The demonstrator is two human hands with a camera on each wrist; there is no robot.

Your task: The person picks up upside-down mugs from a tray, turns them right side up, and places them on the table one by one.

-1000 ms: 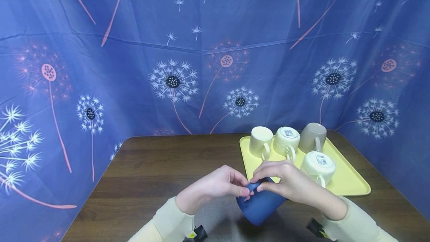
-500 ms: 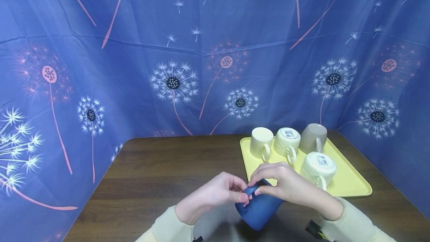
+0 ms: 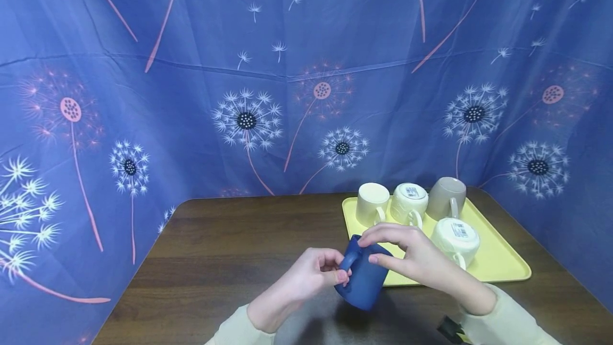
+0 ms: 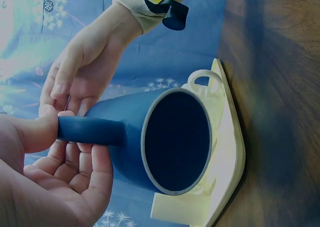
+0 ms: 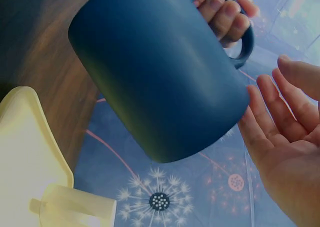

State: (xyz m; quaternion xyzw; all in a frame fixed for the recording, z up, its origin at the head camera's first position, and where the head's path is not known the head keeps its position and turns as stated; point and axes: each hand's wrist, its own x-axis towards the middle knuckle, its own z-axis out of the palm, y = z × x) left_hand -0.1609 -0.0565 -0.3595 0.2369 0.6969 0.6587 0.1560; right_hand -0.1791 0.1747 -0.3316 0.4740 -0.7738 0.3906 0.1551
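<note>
A dark blue mug (image 3: 366, 284) hangs tilted above the table, its mouth slanting downward; the dark inside shows in the left wrist view. My left hand (image 3: 306, 276) grips the mug's handle (image 4: 92, 130), fingers through the loop and thumb on its outside. By the mug's base end is my right hand (image 3: 414, 252), its fingers loosely extended. In the right wrist view those fingers (image 5: 257, 129) meet the base edge of the mug; whether they touch it is hard to tell. Nothing is gripped by the right hand.
Right of the mug lies a yellow tray (image 3: 503, 260) bearing upside-down mugs: a cream mug (image 3: 371, 201), a white mug (image 3: 407, 201), a grey mug (image 3: 445, 196) and a nearer white mug (image 3: 452, 238). Brown wooden table (image 3: 230, 244) extends left. A blue patterned curtain (image 3: 191, 95) hangs behind.
The mug has risen slightly and turned more upright, with its base end up. My right fingers have come off the handle and spread toward the base; the left hand keeps hold of the handle.
</note>
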